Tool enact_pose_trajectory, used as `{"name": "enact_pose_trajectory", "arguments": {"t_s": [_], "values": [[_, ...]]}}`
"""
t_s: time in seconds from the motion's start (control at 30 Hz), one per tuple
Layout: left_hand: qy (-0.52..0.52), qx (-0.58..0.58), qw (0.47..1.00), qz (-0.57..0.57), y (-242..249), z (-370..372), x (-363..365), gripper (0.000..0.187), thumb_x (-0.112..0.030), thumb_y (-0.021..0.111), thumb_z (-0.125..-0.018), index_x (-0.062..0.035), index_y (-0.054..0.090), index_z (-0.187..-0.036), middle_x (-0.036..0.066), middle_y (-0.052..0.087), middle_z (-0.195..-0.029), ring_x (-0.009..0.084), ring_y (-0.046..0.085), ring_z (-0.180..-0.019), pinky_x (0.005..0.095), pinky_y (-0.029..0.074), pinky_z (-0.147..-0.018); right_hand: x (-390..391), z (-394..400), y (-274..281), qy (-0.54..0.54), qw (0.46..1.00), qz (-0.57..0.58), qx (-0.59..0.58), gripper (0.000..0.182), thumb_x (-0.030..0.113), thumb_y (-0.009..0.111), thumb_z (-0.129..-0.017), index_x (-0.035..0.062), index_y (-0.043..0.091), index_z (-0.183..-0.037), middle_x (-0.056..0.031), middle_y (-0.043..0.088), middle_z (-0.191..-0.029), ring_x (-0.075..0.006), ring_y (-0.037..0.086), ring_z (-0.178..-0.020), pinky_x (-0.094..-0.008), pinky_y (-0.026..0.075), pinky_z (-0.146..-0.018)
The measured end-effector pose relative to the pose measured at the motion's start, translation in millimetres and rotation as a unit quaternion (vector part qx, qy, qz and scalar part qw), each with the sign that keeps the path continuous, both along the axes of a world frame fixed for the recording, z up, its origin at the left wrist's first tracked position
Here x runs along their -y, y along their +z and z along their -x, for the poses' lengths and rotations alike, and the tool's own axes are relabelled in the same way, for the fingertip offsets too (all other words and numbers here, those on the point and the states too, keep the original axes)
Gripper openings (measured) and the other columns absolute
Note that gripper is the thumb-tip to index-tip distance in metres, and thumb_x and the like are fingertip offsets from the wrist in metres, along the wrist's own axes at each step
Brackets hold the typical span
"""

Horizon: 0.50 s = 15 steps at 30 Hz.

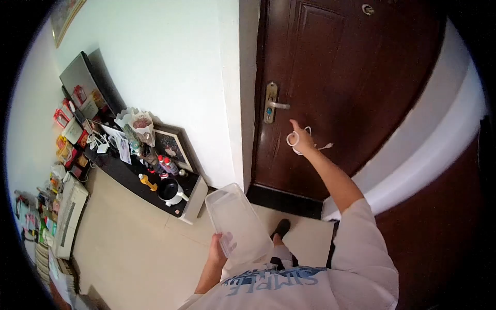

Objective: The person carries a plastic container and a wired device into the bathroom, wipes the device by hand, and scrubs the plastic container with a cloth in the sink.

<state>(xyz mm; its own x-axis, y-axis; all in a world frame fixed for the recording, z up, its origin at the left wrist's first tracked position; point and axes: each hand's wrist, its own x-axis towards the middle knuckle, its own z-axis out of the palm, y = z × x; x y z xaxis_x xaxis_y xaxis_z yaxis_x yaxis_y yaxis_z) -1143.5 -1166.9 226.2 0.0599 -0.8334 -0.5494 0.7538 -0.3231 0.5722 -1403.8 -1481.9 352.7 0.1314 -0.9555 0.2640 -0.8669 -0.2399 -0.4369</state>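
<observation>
My left hand (218, 250) grips the near left side of a clear plastic box (238, 219), its fingers showing through the wall. The box is held tilted in front of my body, with nothing visible inside. My right arm is stretched out toward the brown door (330, 93). In my right hand (303, 139) is a looped white cable (292, 139), and one end with a plug (327, 146) hangs off to the right. A finger points up toward the metal door handle (279, 105), apart from it.
Left of the doorway, a black-topped cabinet (129, 165) carries a pot (173, 192), an orange bottle (148, 182), several cans, a wrapped bouquet (138, 126), a picture frame (176, 147) and a television (88, 82). A white air conditioner-like unit (71, 217) and clutter line the far left wall.
</observation>
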Motion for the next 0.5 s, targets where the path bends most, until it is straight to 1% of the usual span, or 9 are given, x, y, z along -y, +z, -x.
{"name": "enact_pose_trajectory", "arguments": {"t_s": [0.1,0.13,0.2,0.27,0.33,0.37,0.4,0.43,0.5], "values": [[0.003,-0.04,0.999,-0.03,5,38,44,0.042,-0.033,0.045,-0.07,-0.0101,0.038,-0.105,0.01,0.047,-0.098,0.0236,0.044,-0.091,0.0404,0.036,-0.078,78,-8,-6,0.009,0.988,-0.077,-0.137,0.068,0.02,0.047,-0.069,0.0141,0.01,-0.126,-0.02,0.054,-0.078,-0.0301,0.054,-0.067,-0.0378,0.042,-0.058],[0.007,-0.067,0.997,-0.035,8,55,64,0.041,-0.032,0.044,-0.07,-0.0096,0.039,-0.104,0.01,0.048,-0.098,0.024,0.045,-0.09,0.0402,0.037,-0.078,115,-3,-33,0.02,0.99,0.009,-0.137,0.067,0.02,0.047,-0.07,0.014,0.009,-0.126,-0.0192,0.053,-0.087,-0.029,0.055,-0.067,-0.0371,0.043,-0.057],[0.009,-0.077,0.996,-0.039,15,82,101,0.042,-0.031,0.044,-0.07,-0.0092,0.038,-0.105,0.01,0.047,-0.099,0.0242,0.045,-0.09,0.0404,0.037,-0.078,162,4,-70,0.048,0.978,0.147,-0.138,0.064,0.018,0.044,-0.074,0.0124,0.008,-0.126,-0.0182,0.052,-0.091,-0.0276,0.055,-0.067,-0.0365,0.042,-0.054],[0.006,-0.074,0.995,-0.061,24,101,128,0.042,-0.031,0.044,-0.071,-0.0087,0.038,-0.105,0.01,0.047,-0.1,0.0245,0.045,-0.09,0.0406,0.037,-0.077,171,2,-60,0.063,0.985,-0.091,-0.133,0.058,0.016,0.042,-0.077,0.0098,0.01,-0.125,-0.0163,0.054,-0.079,-0.0273,0.055,-0.065,-0.0372,0.041,-0.049],[0.008,-0.054,0.998,-0.044,33,124,162,0.048,-0.031,0.046,-0.071,-0.0095,0.031,-0.112,0.009,0.041,-0.103,0.0241,0.039,-0.097,0.0398,0.037,-0.078,169,-1,-68,0.078,0.993,-0.066,-0.064,0.044,0.015,0.039,-0.079,0.006,0.023,-0.119,-0.0134,0.053,-0.064,-0.027,0.054,-0.057,-0.0369,0.04,-0.047],[0.017,-0.058,0.998,0.01,21,134,176,0.053,-0.027,0.045,-0.071,-0.0111,0.023,-0.117,0.009,0.037,-0.108,0.0243,0.036,-0.1,0.0425,0.036,-0.079,180,-5,-76,0.066,0.992,-0.063,-0.083,0.036,0.016,0.039,-0.079,0.0051,0.027,-0.112,-0.0132,0.052,-0.061,-0.0277,0.053,-0.055,-0.037,0.04,-0.047],[0.025,-0.063,0.998,0.009,16,144,195,0.053,-0.027,0.045,-0.071,-0.0111,0.023,-0.117,0.009,0.037,-0.108,0.0243,0.036,-0.1,0.0425,0.036,-0.079,185,-6,-87,0.052,0.991,-0.062,-0.104,0.029,0.017,0.038,-0.08,0.0042,0.031,-0.105,-0.013,0.051,-0.057,-0.0285,0.052,-0.052,-0.0371,0.04,-0.046],[0.032,-0.051,0.998,0.019,13,152,208,0.056,-0.025,0.046,-0.07,-0.0123,0.02,-0.118,0.01,0.035,-0.109,0.0244,0.036,-0.1,0.0435,0.035,-0.079,185,-4,-101,0.07,0.994,-0.048,-0.072,0.022,0.017,0.038,-0.08,0.0037,0.032,-0.096,-0.0154,0.051,-0.058,-0.0307,0.052,-0.053,-0.0389,0.039,-0.046],[0.036,-0.033,0.999,0.015,19,158,227,0.059,-0.023,0.046,-0.069,-0.0136,0.017,-0.119,0.01,0.034,-0.11,0.0244,0.036,-0.101,0.0445,0.035,-0.079,195,-4,-120,0.089,0.983,-0.159,0.036,0.026,0.021,0.034,-0.081,0.0031,0.031,-0.1,-0.0175,0.051,-0.058,-0.0323,0.054,-0.058,-0.041,0.04,-0.048]]}}
